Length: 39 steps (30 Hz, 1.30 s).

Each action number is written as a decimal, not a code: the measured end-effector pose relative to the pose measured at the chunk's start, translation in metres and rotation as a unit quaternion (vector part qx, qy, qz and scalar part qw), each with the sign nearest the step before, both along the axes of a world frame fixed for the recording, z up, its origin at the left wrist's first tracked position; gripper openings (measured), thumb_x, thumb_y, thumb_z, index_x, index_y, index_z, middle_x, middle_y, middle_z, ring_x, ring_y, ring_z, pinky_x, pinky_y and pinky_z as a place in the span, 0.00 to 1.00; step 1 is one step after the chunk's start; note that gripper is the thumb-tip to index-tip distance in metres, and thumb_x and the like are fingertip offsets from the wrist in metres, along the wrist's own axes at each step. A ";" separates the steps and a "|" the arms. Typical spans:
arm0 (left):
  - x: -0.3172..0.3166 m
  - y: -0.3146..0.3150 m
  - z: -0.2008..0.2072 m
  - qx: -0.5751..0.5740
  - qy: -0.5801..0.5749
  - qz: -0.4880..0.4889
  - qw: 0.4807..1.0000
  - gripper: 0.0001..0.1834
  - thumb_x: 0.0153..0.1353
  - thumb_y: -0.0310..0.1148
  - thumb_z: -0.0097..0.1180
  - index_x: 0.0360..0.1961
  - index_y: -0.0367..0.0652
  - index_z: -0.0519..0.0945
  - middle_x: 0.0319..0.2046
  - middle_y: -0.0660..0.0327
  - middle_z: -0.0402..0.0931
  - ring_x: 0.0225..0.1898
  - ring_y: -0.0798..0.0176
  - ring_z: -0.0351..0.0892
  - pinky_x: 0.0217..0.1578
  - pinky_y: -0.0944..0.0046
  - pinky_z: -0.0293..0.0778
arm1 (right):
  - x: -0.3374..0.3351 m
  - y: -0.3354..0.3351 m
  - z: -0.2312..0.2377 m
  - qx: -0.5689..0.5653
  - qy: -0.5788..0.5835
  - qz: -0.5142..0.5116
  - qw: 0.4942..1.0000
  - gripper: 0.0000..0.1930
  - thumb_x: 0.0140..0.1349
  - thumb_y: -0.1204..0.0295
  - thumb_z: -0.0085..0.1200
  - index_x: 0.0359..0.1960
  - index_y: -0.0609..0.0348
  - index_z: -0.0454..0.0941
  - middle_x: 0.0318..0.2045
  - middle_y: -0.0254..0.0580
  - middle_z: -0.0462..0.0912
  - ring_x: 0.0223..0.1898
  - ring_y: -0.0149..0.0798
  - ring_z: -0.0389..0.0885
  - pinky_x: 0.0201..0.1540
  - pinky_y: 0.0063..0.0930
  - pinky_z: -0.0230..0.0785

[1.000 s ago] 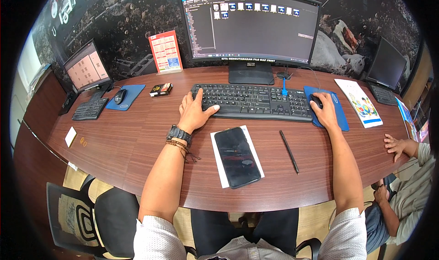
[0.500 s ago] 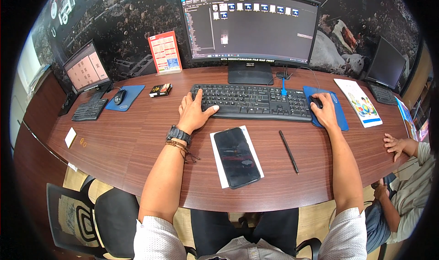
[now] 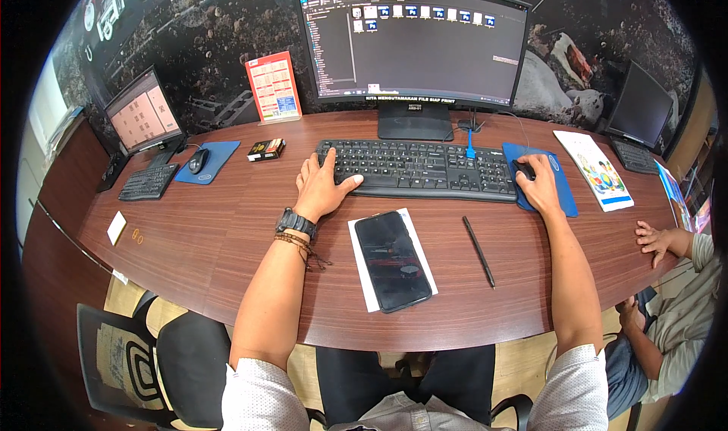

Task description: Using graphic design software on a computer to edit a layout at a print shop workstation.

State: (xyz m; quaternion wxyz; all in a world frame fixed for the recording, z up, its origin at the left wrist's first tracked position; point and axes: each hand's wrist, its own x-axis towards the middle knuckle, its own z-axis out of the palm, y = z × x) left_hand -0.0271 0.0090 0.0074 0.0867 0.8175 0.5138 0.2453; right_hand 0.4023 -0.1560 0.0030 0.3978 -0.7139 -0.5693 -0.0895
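My left hand (image 3: 319, 187) rests on the left end of a black keyboard (image 3: 425, 167), fingers spread and thumb stretched along its front edge. A dark watch (image 3: 296, 224) and beaded bracelets circle that wrist. My right hand (image 3: 541, 184) is curled over a black mouse (image 3: 525, 171), which it partly hides, on a blue mouse pad (image 3: 560, 192). Behind the keyboard stands a wide monitor (image 3: 440, 51) with a dark file window and several icons. A small thumbnail sits low on the screen, by the taskbar.
A phone (image 3: 392, 260) lies on white paper between my forearms, with a black pen (image 3: 479, 252) to its right. A small box (image 3: 267, 150) and a desk calendar (image 3: 274, 87) stand left. Another person's hand (image 3: 657, 241) rests at the desk's right edge, near a booklet (image 3: 596, 171).
On the monitor, the small thumbnail has shifted down to the taskbar. My left hand stays in place; my right hand keeps its hold on the mouse with hardly any shift.
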 end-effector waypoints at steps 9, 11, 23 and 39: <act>0.000 -0.001 0.002 -0.004 0.001 0.001 1.000 0.50 0.57 0.61 0.62 0.71 0.39 0.61 0.68 0.34 0.54 0.71 0.36 0.51 0.68 0.38 0.47 | -0.001 0.000 0.001 -0.004 0.005 0.001 1.000 0.16 0.54 0.71 0.56 0.45 0.61 0.79 0.46 0.48 0.76 0.52 0.51 0.77 0.56 0.39 0.69; 0.000 0.000 0.002 -0.003 0.001 0.001 1.000 0.50 0.57 0.61 0.62 0.71 0.39 0.60 0.68 0.34 0.54 0.71 0.36 0.51 0.68 0.38 0.47 | 0.000 0.000 0.000 -0.002 -0.002 0.000 1.000 0.16 0.54 0.71 0.56 0.45 0.61 0.79 0.47 0.48 0.75 0.52 0.51 0.77 0.57 0.39 0.69; 0.000 0.000 0.001 -0.007 0.006 0.005 1.000 0.50 0.57 0.62 0.61 0.71 0.40 0.60 0.68 0.34 0.54 0.71 0.36 0.49 0.68 0.38 0.46 | -0.002 0.000 0.001 -0.015 0.008 -0.013 1.000 0.18 0.61 0.67 0.58 0.52 0.58 0.79 0.51 0.50 0.75 0.55 0.53 0.75 0.58 0.40 0.68; 0.002 -0.004 0.005 -0.005 0.014 0.006 1.000 0.49 0.58 0.62 0.60 0.71 0.41 0.61 0.68 0.32 0.54 0.72 0.36 0.51 0.68 0.40 0.49 | 0.001 0.001 -0.002 -0.013 -0.003 -0.020 1.000 0.18 0.62 0.65 0.58 0.52 0.58 0.79 0.52 0.50 0.75 0.55 0.54 0.76 0.58 0.40 0.69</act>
